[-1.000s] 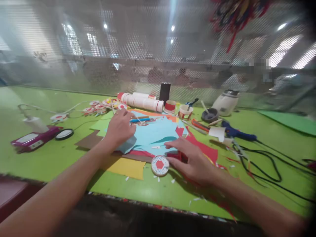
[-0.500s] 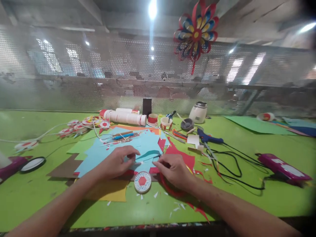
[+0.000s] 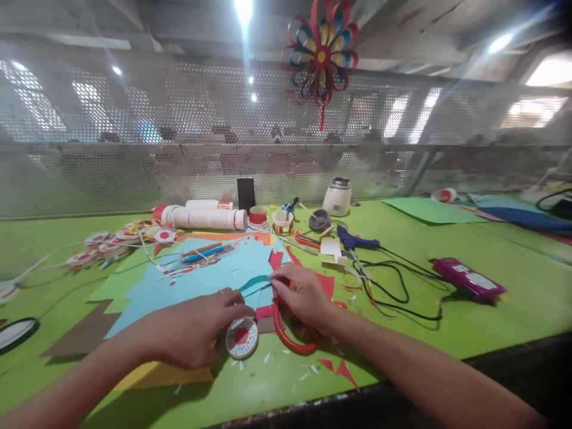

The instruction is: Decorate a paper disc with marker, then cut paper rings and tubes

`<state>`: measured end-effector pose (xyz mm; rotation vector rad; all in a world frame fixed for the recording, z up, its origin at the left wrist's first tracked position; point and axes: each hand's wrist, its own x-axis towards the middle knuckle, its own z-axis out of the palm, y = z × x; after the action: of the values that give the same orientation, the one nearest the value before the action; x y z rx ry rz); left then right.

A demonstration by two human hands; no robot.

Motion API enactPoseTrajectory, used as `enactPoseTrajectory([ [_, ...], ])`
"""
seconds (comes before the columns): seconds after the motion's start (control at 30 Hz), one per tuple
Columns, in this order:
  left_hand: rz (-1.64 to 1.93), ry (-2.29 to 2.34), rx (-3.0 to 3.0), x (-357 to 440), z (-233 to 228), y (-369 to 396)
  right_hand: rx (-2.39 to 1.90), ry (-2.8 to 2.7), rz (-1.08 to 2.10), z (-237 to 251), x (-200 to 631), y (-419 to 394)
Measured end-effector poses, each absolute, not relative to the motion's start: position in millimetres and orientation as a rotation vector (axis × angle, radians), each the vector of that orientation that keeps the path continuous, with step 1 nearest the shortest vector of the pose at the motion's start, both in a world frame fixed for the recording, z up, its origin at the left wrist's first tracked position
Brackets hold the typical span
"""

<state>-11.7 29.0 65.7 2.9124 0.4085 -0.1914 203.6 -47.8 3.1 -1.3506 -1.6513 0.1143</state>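
Head view: left hand [image 3: 187, 333] flat beside disc [image 3: 242, 338]; right hand [image 3: 301, 292] clamps red scissors [image 3: 290, 333]; no legible writing.

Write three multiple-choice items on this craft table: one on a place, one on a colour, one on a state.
1. Where does the paper pinwheel hang?
A. above the table's far edge
B. on the table
C. in the left hand

2. What colour are the scissors' handles by the right hand?
A. blue
B. red
C. black

3. How do the white tubes lie?
A. upright
B. on their sides
C. stacked in a cup

Answers:
1 A, it hangs in front of the mesh wall above the table.
2 B, a red loop curves below the hand.
3 B, they lie flat along the table.
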Motion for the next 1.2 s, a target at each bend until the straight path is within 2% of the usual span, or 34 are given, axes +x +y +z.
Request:
enactPoseTrajectory([
  [0.2,-0.192,0.494,2.783,-13,56,23,-1.352,-1.685,0.117,6,203,-50],
  [0.47,-0.055,0.28,2.795,9,57,30,-1.405,-1.651,0.167,10,208,-49],
  [0.67,0.024,0.184,2.676,15,38,40,-1.493,-1.613,0.233,12,212,-48],
  [1.2,0.006,0.192,2.611,9,30,46,-1.386,-2.169,0.401,29,208,-61],
])
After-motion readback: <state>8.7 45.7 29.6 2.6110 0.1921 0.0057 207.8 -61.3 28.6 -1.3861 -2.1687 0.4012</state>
